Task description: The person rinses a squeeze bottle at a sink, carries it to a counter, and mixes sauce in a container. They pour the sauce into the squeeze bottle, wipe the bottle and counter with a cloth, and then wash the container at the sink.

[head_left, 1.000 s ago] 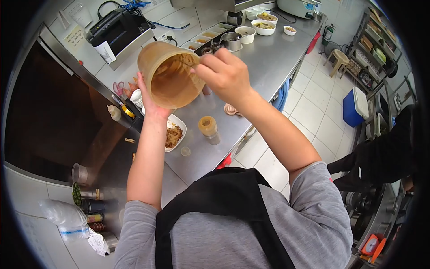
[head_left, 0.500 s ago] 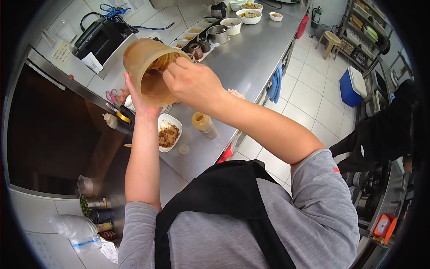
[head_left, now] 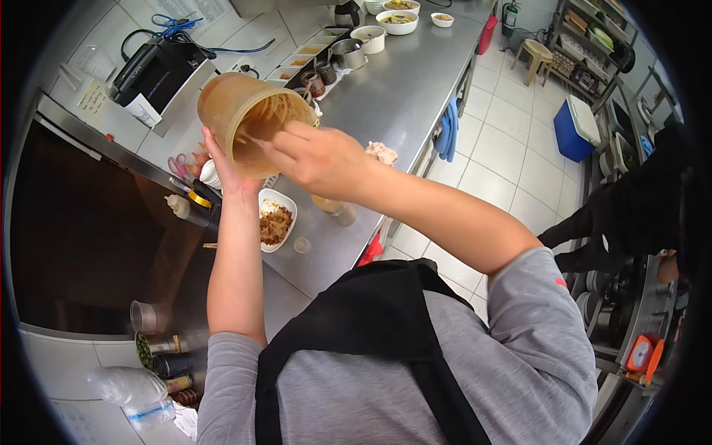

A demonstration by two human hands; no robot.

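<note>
Holding, left hand (head_left: 236, 176): a brown-coated tub (head_left: 222, 104) is gripped from beneath at half past ten, mouth tilted toward four o'clock.
Right hand (head_left: 315, 157): curled at the tub's mouth; whether anything is gripped cannot be told.
White dish (head_left: 294, 213): crumbly brown food (head_left: 276, 225) is held, at half past five from the tub.
Jar (head_left: 342, 214): partly hidden, at three o'clock from the dish.
Far bowls (head_left: 398, 30): set at two o'clock, on the steel counter (head_left: 389, 93).

Two hands (head_left: 234, 175) (head_left: 315, 157) — one tub (head_left: 221, 104), one stool (head_left: 537, 50), one cooler (head_left: 574, 132).
</note>
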